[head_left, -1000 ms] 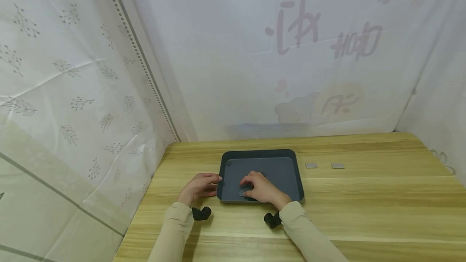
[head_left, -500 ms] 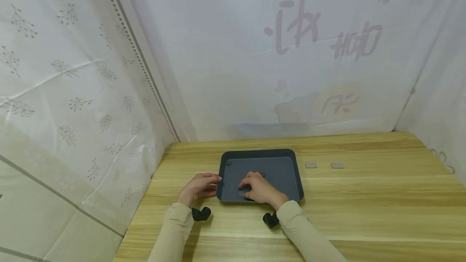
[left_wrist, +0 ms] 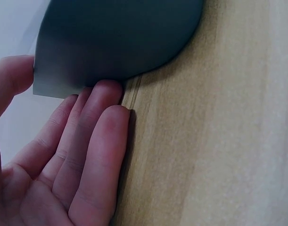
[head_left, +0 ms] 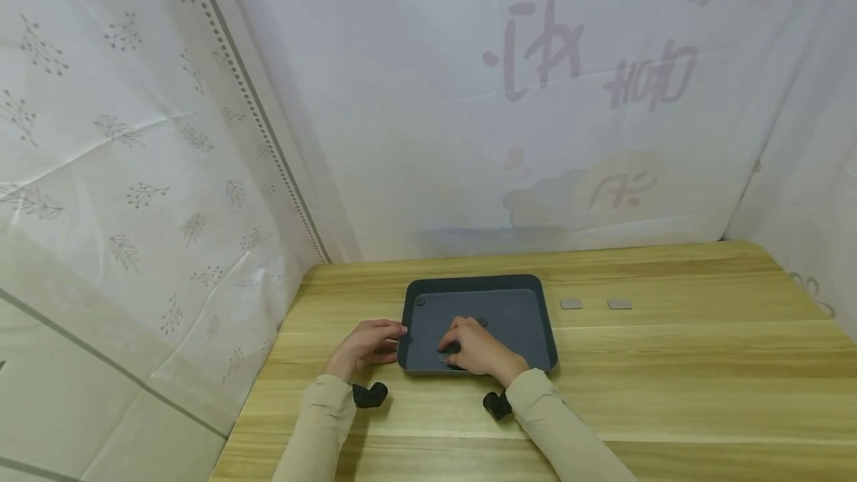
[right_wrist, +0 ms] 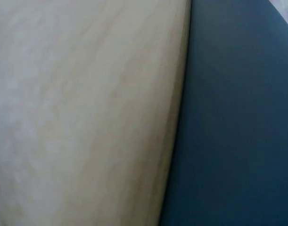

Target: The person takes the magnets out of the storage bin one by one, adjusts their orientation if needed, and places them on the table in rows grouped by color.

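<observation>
A shallow dark grey tray (head_left: 512,318) stands on the wooden table. My left hand (head_left: 364,348) holds its left wall: in the left wrist view the fingers (left_wrist: 103,150) lie against the outside and the thumb reaches the rim. Inside the tray, near its front edge, my right hand (head_left: 478,346) bends thumb and index finger round a small dark round disc (head_left: 443,356), mostly covered by the fingers. Two similar discs lie on the tray floor, one in the back left corner (head_left: 420,302) and one just behind the right hand (head_left: 482,322). The right wrist view shows no fingers.
Two small flat grey rectangles, a nearer one (head_left: 570,304) and a farther one (head_left: 619,304), lie right of the tray on the wooden table (head_left: 669,378). Printed white cloth (head_left: 415,132) hangs behind and at both sides. A black wrist device (head_left: 370,395) sits at the left sleeve.
My right hand has shifted very slightly left, and its fingers have drawn closer round the disc. The left hand and the tray stay in place.
</observation>
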`<action>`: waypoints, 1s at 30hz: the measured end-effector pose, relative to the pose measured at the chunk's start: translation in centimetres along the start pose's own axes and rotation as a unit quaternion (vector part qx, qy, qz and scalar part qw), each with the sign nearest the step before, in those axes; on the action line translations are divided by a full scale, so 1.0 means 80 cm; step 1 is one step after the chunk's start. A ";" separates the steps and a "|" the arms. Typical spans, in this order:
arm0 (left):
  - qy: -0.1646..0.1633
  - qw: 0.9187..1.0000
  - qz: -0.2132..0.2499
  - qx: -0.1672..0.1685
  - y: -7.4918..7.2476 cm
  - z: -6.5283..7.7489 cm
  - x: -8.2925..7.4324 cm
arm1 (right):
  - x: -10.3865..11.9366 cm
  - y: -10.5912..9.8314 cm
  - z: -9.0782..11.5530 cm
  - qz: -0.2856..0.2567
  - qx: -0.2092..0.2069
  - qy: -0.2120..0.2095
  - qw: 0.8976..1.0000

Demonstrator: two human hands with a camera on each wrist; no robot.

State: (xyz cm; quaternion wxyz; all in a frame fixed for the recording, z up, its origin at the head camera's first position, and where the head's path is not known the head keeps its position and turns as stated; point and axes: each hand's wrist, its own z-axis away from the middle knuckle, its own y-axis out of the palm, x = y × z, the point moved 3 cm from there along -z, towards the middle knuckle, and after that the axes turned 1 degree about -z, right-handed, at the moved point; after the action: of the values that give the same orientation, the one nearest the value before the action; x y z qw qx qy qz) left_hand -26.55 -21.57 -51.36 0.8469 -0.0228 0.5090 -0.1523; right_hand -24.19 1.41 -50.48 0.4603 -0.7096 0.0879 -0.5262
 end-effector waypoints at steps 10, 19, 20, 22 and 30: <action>-0.002 1.000 -0.002 0.000 0.001 0.002 0.000 | 0.000 0.000 -0.004 0.016 0.005 -0.004 1.000; 0.000 1.000 0.003 -0.004 0.000 0.000 -0.001 | 0.001 0.000 -0.004 0.025 0.007 0.000 1.000; 0.000 1.000 0.005 -0.003 0.000 0.000 -0.001 | 0.001 0.000 -0.004 0.026 0.007 0.000 1.000; -0.002 1.000 0.008 -0.003 0.000 0.000 -0.002 | 0.001 0.001 -0.004 0.027 0.006 0.002 1.000; 0.000 1.000 0.013 -0.004 0.000 -0.002 -0.001 | -0.001 0.001 -0.005 0.032 -0.001 -0.002 0.999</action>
State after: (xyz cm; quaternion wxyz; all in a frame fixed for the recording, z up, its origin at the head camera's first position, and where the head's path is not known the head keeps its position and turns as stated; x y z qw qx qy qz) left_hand -26.72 -21.55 -51.31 0.8486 -0.0192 0.5100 -0.1394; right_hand -24.54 1.17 -50.59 0.4760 -0.7081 0.1098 -0.5098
